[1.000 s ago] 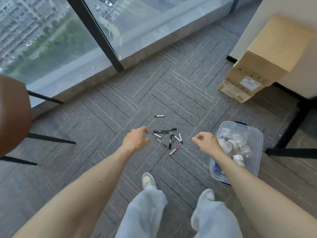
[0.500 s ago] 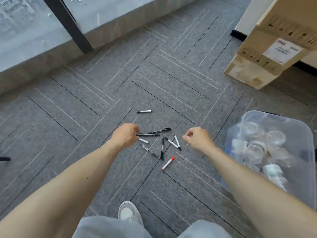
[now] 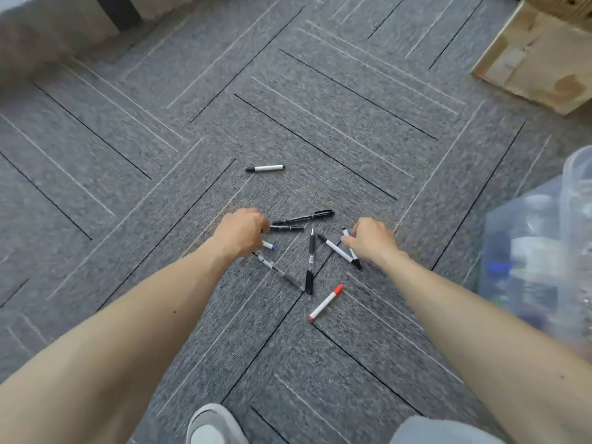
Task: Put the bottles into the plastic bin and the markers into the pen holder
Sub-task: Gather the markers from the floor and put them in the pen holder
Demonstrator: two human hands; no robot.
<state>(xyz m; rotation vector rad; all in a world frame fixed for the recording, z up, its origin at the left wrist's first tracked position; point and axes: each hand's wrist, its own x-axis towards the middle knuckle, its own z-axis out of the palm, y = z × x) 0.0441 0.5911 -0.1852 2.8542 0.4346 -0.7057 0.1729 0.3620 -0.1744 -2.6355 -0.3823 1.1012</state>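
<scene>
Our arms outstretched downward; L hand [image 3: 238,233] & R hand [image 3: 371,238] curled, grip can't tell. We count 5 markers [image 3: 264,168], 4 pens [image 3: 310,264] on carpet [image 3: 160,123].

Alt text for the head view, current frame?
The person's left hand and right hand reach into markers and pens scattered on grey carpet; whether either grips one is unclear. A clear plastic bin of bottles stands at right, a cardboard box beyond.

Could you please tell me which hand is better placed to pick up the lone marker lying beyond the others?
Left, probably: the left hand lies almost directly below the lone marker, while the right hand sits farther off to the right.
</scene>
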